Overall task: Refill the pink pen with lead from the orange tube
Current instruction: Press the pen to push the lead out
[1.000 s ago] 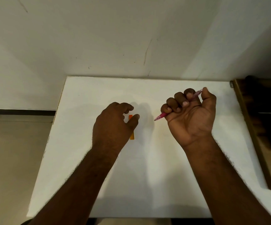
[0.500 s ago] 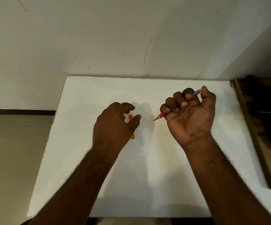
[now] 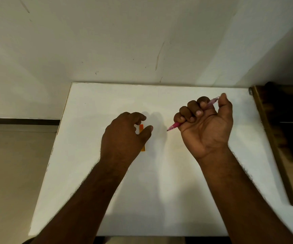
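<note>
My right hand (image 3: 205, 127) is a fist wrapped around the pink pen (image 3: 173, 126), with the thumb resting on the pen's back end at the upper right. The pen's tip points down-left, just above the table. The orange tube (image 3: 141, 128) lies flat on the white table (image 3: 159, 182), its long side running away from me. My left hand (image 3: 124, 136) hovers over it with curled fingers and the thumb apart, so most of the tube is covered. Whether the fingers touch the tube is unclear.
The white table stands against a pale wall. A dark wooden piece of furniture (image 3: 272, 138) adjoins the table's right edge. A beige floor shows beyond the left edge.
My right hand has shifted slightly with the pen, and the thumb has settled on the pen's end. My left hand stays over the orange tube.
</note>
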